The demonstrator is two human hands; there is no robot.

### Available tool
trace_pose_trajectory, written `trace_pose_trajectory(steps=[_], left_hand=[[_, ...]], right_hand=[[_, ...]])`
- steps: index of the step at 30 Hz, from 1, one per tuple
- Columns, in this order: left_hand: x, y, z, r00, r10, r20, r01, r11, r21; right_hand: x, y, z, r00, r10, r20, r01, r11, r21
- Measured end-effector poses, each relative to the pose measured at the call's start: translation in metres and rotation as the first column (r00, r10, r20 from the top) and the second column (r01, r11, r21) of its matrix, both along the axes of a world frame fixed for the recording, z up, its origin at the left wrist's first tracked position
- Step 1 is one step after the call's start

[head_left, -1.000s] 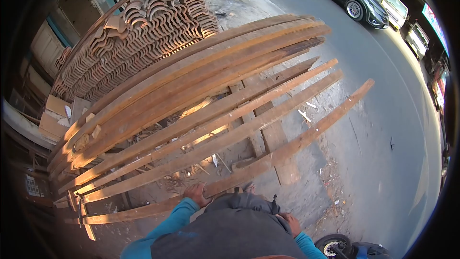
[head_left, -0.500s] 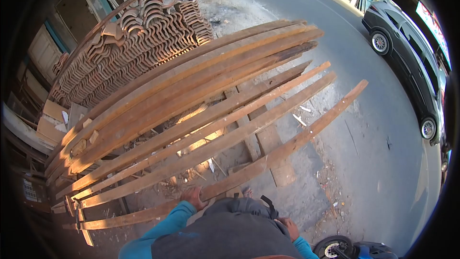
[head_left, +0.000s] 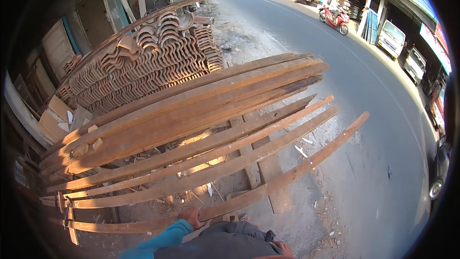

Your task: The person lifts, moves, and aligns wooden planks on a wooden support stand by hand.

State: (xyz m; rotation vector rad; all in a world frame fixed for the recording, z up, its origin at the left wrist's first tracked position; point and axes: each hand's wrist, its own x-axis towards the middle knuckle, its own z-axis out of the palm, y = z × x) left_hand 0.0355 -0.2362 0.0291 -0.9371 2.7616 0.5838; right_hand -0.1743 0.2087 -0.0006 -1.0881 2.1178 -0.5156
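Observation:
My left hand [head_left: 192,217] grips the nearest long wooden beam [head_left: 297,174] at about its middle, with the fingers over its edge. My right hand [head_left: 283,249] rests against my dark clothing at the lower edge of the view; its fingers are partly hidden. Beyond the held beam, several more beams [head_left: 268,153] lie roughly side by side, raised on cross pieces. A clamp-like tool [head_left: 67,211] sits at the left ends of the near beams.
Behind the beams rises a stack of curved roof tiles [head_left: 139,74]. A road [head_left: 335,62] runs along the right, with a rider on a red motorcycle [head_left: 335,20] and parked vehicles [head_left: 391,39]. Wood scraps [head_left: 80,150] lie on the left beams.
The view has tilted up, showing more road. The dark car has moved to the right edge, and a red motorcycle has come into view. My left hand stays on the beam.

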Motion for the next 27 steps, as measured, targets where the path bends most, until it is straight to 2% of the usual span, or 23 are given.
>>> trace_pose_trajectory(steps=[5,11,17,21,23,27], left_hand=[[0.002,0.0,-0.007,0.998,-0.013,-0.068,0.01,0.999,-0.047],[0.007,-0.002,-0.024,0.992,-0.013,-0.122,0.009,0.999,-0.034],[0.005,0.002,-0.01,0.984,-0.021,-0.176,0.008,0.997,-0.077],[0.005,0.001,-0.006,0.989,-0.027,-0.145,0.017,0.997,-0.072],[0.003,0.001,-0.002,0.97,-0.073,-0.231,0.043,0.99,-0.133],[0.003,0.0,-0.003,0.971,-0.085,-0.224,0.049,0.986,-0.16]], right_hand=[[-0.006,-0.018,0.018,0.999,-0.044,0.023,0.047,0.993,-0.108],[-0.015,-0.023,0.021,1.0,-0.029,0.009,0.029,0.992,-0.122],[-0.019,-0.018,0.02,1.0,-0.024,0.006,0.024,0.992,-0.127],[-0.021,-0.016,0.021,1.0,-0.018,0.0,0.018,0.991,-0.13],[-0.021,-0.016,0.02,1.0,-0.016,0.0,0.016,0.991,-0.133],[-0.02,-0.016,0.021,1.0,-0.017,-0.006,0.016,0.99,-0.142]])
